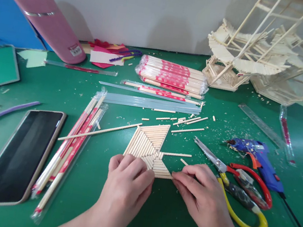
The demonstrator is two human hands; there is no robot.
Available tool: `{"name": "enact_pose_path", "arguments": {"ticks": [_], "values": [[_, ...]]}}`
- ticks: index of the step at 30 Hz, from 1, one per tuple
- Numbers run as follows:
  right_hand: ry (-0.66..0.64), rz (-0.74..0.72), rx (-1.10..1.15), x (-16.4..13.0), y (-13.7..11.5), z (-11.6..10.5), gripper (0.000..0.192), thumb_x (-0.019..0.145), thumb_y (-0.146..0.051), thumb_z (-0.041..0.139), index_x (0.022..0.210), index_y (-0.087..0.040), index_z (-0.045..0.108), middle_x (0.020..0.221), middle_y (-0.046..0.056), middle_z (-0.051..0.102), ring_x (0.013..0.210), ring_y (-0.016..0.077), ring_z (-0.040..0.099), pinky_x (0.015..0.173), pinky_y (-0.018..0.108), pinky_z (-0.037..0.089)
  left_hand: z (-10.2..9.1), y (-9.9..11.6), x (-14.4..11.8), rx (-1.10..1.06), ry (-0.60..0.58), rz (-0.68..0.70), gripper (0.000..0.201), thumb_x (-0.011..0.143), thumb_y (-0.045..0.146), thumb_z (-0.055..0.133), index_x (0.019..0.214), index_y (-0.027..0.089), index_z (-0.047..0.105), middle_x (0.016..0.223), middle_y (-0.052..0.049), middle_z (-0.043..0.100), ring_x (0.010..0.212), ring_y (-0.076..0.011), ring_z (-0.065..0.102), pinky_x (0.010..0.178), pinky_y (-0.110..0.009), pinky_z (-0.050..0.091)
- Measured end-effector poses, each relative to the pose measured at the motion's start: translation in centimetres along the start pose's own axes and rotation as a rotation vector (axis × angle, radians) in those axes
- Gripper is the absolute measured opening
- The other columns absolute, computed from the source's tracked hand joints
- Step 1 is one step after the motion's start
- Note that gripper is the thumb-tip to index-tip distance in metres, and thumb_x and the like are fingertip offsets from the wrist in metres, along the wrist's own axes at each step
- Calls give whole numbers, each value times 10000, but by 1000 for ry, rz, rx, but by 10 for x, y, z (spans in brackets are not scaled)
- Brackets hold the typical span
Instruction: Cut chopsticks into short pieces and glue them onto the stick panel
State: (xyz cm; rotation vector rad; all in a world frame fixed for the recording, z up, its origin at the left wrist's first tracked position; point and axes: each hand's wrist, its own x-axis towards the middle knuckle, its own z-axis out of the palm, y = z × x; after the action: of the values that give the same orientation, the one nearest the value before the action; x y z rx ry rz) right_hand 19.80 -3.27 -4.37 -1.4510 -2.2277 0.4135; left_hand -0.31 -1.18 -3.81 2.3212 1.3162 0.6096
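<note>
While the green table [56, 90] against a white wall is littered with wood bits, the pale stick panel [148, 146] of angled rows lies flat, left hand [124, 186] pressing loosely on its near edge, right hand's [198, 195] fingertips pinching its right corner, scissors [233, 181] just beside; pink bottle's [45, 18] label unreadable.

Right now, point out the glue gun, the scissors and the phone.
glue gun [260, 159]: head view, on its blue body.
scissors [243, 191]: head view, where the red and yellow handles meet the blades.
phone [21, 155]: head view, middle of its dark screen.
</note>
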Motion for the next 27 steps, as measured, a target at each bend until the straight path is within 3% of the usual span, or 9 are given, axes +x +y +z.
{"name": "enact_pose_path", "arguments": {"ticks": [16,27], "values": [[-106,-20,25,7,0,-8,182,842,-135,482,943,-215,610,847,37,574,770,163,496,639,312,437,2,1,1,-23,21,-11,181,839,148,439,773,205,598,696,-15,556,683,-165,449,659,-353,284],[-85,16,62,6,-2,-7,178,841,-129,486,967,-195,594,876,49,558,805,167,501,662,311,441,0,1,0,-32,6,2,199,834,126,428,727,201,578,704,-11,537,691,-162,437,661,-351,280]]}}
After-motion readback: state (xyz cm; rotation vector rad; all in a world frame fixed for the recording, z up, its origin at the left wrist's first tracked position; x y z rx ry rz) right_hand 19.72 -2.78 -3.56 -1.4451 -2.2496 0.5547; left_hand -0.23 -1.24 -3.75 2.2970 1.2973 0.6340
